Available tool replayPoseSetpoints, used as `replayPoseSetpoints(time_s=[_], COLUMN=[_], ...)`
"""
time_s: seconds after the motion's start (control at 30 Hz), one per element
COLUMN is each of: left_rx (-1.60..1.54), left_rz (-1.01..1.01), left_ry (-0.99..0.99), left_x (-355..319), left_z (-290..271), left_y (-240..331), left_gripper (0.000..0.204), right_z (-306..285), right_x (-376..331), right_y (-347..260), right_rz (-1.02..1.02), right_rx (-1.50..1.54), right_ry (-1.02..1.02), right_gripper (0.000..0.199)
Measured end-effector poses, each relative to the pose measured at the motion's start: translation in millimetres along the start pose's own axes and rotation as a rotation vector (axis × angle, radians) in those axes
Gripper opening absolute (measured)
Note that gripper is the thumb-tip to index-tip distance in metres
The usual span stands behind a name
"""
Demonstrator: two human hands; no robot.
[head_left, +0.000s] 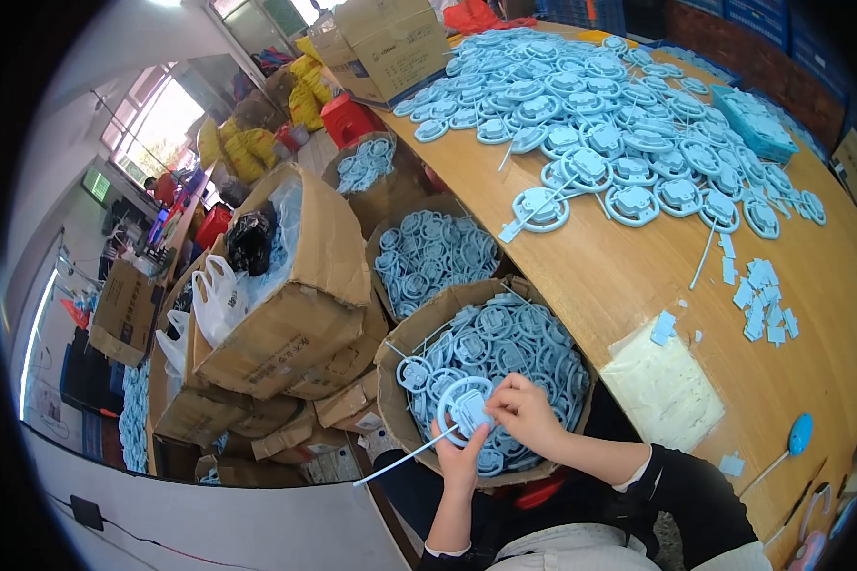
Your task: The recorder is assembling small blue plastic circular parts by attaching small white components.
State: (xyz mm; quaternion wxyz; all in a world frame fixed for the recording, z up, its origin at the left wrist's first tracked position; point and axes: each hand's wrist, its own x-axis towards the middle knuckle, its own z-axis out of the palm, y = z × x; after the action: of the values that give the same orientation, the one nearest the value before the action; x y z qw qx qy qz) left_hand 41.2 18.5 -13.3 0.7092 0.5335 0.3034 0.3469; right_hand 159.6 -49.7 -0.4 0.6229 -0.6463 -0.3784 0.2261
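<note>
Both my hands hold one blue ring part over the near box of the same parts: my left hand grips its lower rim from below, my right hand pinches its centre from the right. A white stem sticks out left of it. More blue parts cover the far end of the table.

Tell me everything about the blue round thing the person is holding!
The blue ring piece looks like pale plastic: a round rim with a squarish middle and a long thin white stem sticking out to the lower left. The left hand grips it from below; the right hand pinches its centre. It hangs over a box full of similar pieces.
</note>
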Motion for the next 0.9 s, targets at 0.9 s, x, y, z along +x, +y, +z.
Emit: replayPoseSetpoints(time_s=[0.9], left_rx=[-0.014], left_rz=[-0.047], left_ry=[-0.134], left_x=[7], left_z=[-4], left_y=[13], left_gripper=[0.059], right_z=[4], right_x=[1], right_y=[8], right_rz=[0.395], right_rx=[0.408], right_ry=[-0.187], right_gripper=[0.042])
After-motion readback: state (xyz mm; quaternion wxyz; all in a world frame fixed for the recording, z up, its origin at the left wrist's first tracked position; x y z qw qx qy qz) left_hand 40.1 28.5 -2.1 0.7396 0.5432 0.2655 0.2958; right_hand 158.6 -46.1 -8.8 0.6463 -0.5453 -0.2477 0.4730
